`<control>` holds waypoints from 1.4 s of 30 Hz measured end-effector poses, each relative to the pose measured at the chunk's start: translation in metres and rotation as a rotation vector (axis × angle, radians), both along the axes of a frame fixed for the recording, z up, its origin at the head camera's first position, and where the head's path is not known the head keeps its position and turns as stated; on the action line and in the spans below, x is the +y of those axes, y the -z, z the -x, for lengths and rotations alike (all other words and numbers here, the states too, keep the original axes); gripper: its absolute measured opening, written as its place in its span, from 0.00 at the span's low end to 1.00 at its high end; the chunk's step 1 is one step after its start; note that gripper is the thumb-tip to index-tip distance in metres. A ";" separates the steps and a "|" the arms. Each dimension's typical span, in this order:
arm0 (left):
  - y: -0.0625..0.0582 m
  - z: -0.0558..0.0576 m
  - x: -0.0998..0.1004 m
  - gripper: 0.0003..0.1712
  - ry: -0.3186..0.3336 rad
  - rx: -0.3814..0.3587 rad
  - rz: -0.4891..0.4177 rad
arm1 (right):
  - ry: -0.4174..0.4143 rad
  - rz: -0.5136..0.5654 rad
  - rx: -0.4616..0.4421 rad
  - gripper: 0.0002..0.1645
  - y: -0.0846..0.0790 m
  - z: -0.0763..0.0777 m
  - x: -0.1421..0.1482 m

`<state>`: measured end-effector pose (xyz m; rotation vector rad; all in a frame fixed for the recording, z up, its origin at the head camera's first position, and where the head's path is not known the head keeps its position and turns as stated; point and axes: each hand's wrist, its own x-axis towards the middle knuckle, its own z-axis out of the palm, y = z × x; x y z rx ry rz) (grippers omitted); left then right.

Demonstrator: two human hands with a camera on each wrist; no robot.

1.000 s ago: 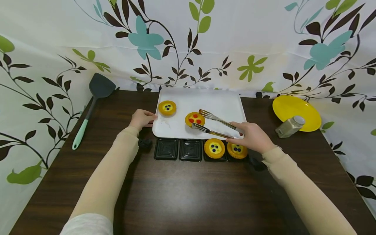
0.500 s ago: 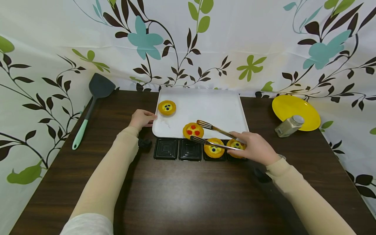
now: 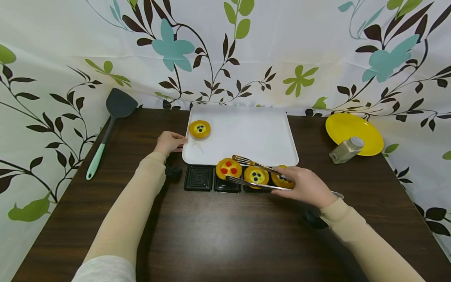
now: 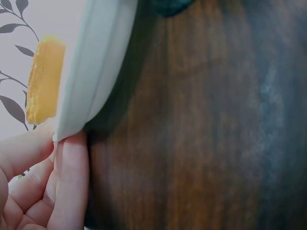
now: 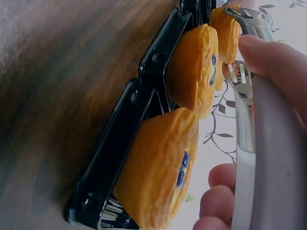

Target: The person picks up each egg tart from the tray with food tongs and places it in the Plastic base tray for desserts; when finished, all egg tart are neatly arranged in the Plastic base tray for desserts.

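Note:
My left hand (image 3: 170, 143) pinches the left rim of a white tray (image 3: 250, 137), thumb on one side and fingers on the other in the left wrist view. A blue-dotted tart (image 3: 199, 129) sits on the tray. My right hand (image 3: 305, 187) grips metal tongs (image 3: 273, 187), whose tips hold a red-topped tart (image 3: 228, 168) over the second square of a row of black plastic holders (image 3: 198, 178). Whether that tart touches the holder I cannot tell. Two blue-dotted tarts, one in the third square (image 3: 256, 176) and one in the rightmost, partly hidden by hand and tongs, lie beneath the tongs.
A spatula (image 3: 112, 121) with a mint handle lies at the left. To the right, a yellow plate (image 3: 370, 137) leans by the wall cloth, with a shaker jar (image 3: 347, 150) in front of it. Dark wooden table (image 3: 225, 235) extends nearest me.
My right hand has brought the tongs and red-topped tart toward me, off the tray and over the second black square. My left hand stays at the tray's rim.

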<state>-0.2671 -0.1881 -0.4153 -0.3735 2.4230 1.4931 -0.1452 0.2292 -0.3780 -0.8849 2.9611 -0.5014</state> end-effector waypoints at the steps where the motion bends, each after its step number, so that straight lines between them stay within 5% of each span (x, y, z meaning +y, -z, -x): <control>1: 0.001 0.001 0.000 0.22 0.000 -0.002 0.003 | -0.004 -0.003 0.006 0.41 0.000 -0.001 -0.001; 42: 0.000 0.000 0.001 0.22 -0.006 -0.022 0.012 | 0.025 -0.060 -0.012 0.44 0.005 -0.008 -0.001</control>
